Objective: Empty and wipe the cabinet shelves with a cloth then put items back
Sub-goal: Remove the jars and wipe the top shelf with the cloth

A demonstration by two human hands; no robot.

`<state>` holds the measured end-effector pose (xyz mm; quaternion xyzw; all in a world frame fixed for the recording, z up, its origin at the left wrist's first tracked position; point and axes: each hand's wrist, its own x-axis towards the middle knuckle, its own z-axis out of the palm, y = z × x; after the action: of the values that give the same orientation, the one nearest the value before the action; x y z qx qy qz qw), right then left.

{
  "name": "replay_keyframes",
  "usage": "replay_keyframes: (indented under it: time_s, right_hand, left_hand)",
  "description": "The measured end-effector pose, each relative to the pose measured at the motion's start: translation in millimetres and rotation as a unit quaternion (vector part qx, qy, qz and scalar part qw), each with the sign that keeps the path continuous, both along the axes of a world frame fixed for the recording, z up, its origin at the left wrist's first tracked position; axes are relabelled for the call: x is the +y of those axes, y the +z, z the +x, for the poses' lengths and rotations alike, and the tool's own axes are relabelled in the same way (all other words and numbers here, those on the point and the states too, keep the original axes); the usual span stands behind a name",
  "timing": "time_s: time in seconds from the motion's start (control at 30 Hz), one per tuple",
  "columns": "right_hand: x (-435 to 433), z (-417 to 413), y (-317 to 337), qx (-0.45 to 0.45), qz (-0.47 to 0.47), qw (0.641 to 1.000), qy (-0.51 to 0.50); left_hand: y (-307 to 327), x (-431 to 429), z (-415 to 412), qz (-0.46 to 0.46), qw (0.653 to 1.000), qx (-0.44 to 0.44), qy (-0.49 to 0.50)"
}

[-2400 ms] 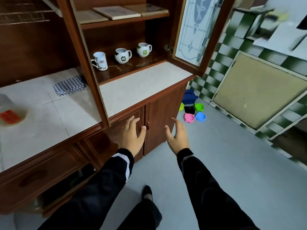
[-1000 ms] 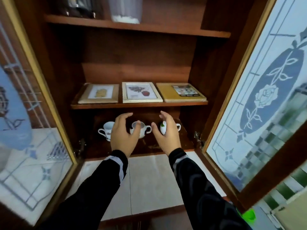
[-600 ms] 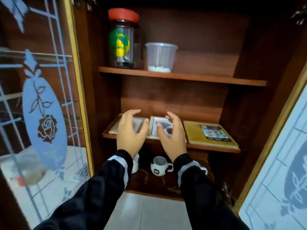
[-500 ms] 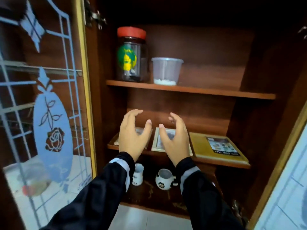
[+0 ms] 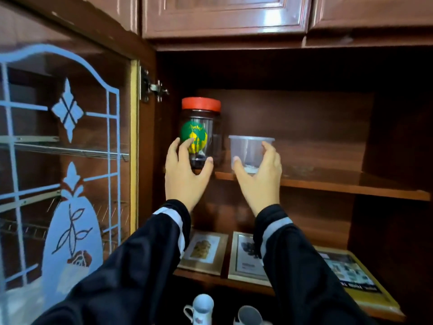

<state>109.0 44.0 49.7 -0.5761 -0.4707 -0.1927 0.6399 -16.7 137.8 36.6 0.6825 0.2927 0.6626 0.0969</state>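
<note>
Jar point(image 5: 201, 134) looks heavy, slick (glass?), so my left hand point(image 5: 185, 177) grips it low; right hand point(image 5: 261, 177) clasps the flimsy tub point(image 5: 249, 150).

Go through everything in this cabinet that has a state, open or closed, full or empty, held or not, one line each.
Jar: red lid on, upright on top shelf, gripped by left hand.
Plastic tub: lidless, nearly empty, upright, gripped by right hand.
Glass door: open.
Upper cupboard doors: shut.
Mugs: upright, untouched.
Framed pictures: lying flat, untouched.
</note>
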Motion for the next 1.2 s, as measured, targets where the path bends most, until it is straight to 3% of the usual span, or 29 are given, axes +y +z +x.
replay_keyframes:
  time_s: [0.27, 0.57, 1.2]
  right_hand:
    - [29.0, 20.6, 29.6, 0.024, -0.105, 0.992, -0.061]
    - [42.6, 27.6, 36.6, 0.034, -0.143, 0.983, -0.108]
    - [0.6, 8.2, 23.4, 0.027, 0.011, 0.999, -0.039]
  left_hand:
    - [37.8, 34.9, 18.7, -0.059, 0.998, 0.002, -0.008]
    - [36.6, 51.5, 29.8, -0.058, 0.998, -0.022, -0.019]
    - [24.4, 13.4, 12.5, 0.008, 0.994, -0.081, -0.068]
